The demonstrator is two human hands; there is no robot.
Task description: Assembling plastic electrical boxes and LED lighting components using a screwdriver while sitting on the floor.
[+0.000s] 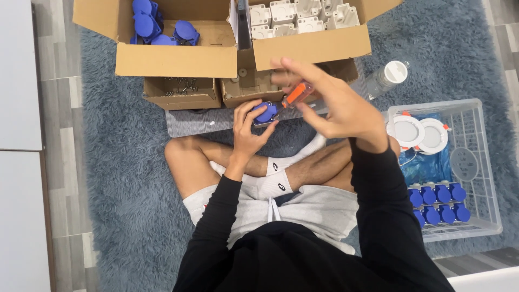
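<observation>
Blue socket [266, 113] sits at frame centre, pinched by the left hand [250, 128]; just right, the right hand [332, 105] loosely fingers an orange-handled screwdriver [297, 95]. Loose blue parts fill the upper-left box [162, 59], while finished rows fill the clear crate [476, 216] lower right, so work seems part done. The screwdriver's tip is hidden.
</observation>
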